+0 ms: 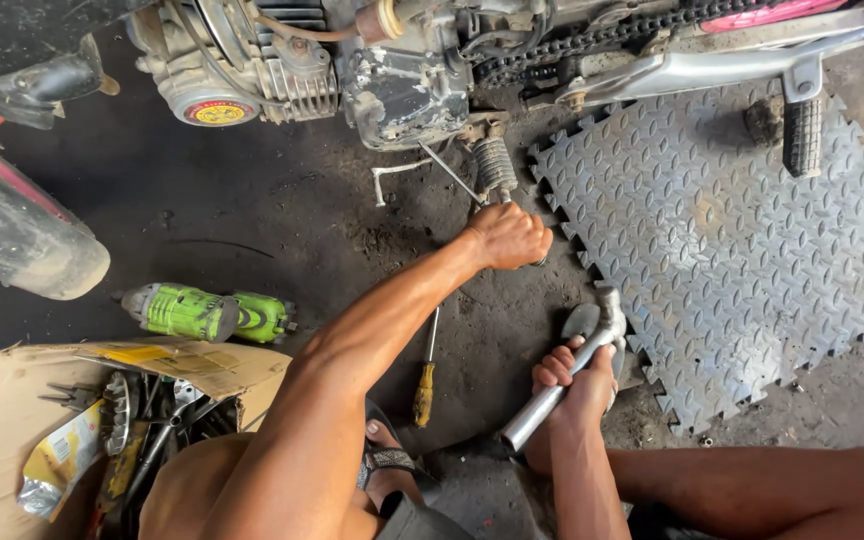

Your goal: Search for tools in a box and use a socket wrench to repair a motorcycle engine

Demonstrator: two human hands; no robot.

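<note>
My left hand (pixel 505 236) is closed around a thin metal rod (pixel 449 172) that slants up toward the underside of a motorcycle engine (pixel 392 80), just below a ribbed rubber foot peg (pixel 493 165). My right hand (pixel 574 382) grips the shiny metal handle of a hammer (pixel 564 382), whose head sits low over the dark floor beside the mat. The rod's lower end is hidden inside my left fist.
A grey diamond-pattern foam mat (pixel 742 250) lies at right under the kickstand (pixel 802 135). A yellow-handled screwdriver (pixel 425 385) and a green power tool (pixel 202 313) lie on the floor. A cardboard box (pixel 12 420) of tools sits bottom left. A tyre (pixel 12 235) is at left.
</note>
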